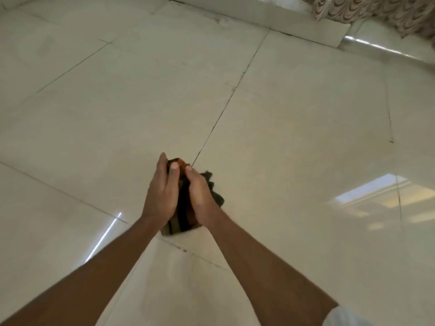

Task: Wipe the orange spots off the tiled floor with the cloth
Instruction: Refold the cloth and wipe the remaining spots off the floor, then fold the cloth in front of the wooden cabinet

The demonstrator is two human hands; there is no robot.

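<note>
At frame centre, our left hand (162, 191) and right hand (200, 194) each have a grip closed round the bunched dark cloth (182, 217) over the tiled floor (294, 118); we should turn a clean face outward, then press flat.

My left hand (161, 191) and right hand (200, 196) cover most of the dark crumpled cloth (179, 225). Brown scallop-patterned curtain (376, 10), 1 o'clock, cut off by frame edges.

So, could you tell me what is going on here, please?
A person grips a dark, bunched cloth with the left hand and the right hand together, thumbs on top, over a pale tiled floor. No orange spots show on the tiles in view.
</note>
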